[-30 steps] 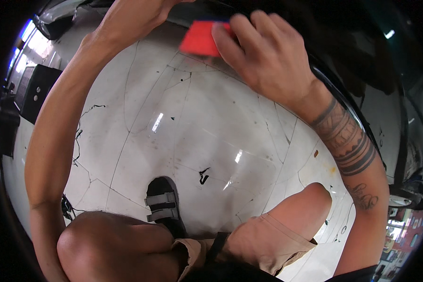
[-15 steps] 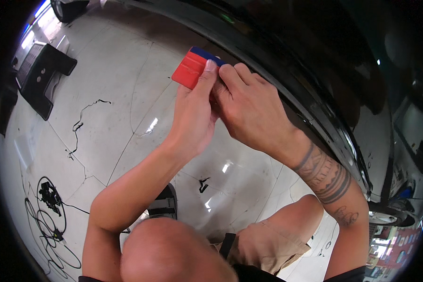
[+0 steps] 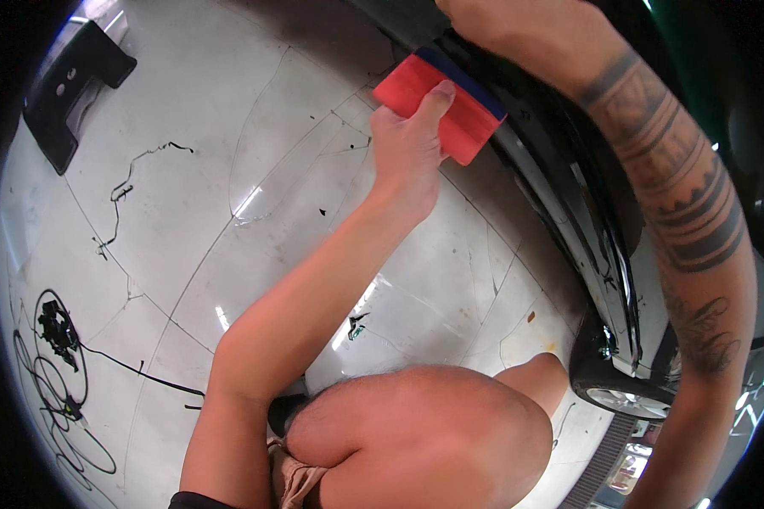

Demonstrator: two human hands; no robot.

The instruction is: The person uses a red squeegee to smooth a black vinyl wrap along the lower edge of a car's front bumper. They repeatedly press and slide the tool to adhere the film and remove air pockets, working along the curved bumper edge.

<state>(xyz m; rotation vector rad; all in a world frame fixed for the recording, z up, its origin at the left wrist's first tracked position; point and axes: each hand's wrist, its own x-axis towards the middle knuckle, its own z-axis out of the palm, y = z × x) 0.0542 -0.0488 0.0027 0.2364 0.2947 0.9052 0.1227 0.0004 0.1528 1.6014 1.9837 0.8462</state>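
My left hand (image 3: 409,153) is closed on a flat red squeegee (image 3: 469,125) with a dark blue strip along its far edge. The thumb lies on top of the squeegee; the other fingers are hidden beneath it. The blue strip is close to the lower side of a glossy black car (image 3: 560,182), and I cannot tell if they touch. Up at the top edge, my right hand (image 3: 518,34) reaches over the car's side, its fingers cut off or out of sight. A tattooed forearm leads to it.
A black step stool (image 3: 72,89) stands at the far left. Coiled black cable (image 3: 59,339) lies on the pale tiled floor (image 3: 314,254), with a thin dark strip (image 3: 127,187) and small scraps nearby. The car's wheel (image 3: 624,399) is at lower right, beyond my bent knee.
My hands have come apart. The left has carried the squeegee right, toward the car, while the right has let go and moved up and right over the car. My view has shifted too.
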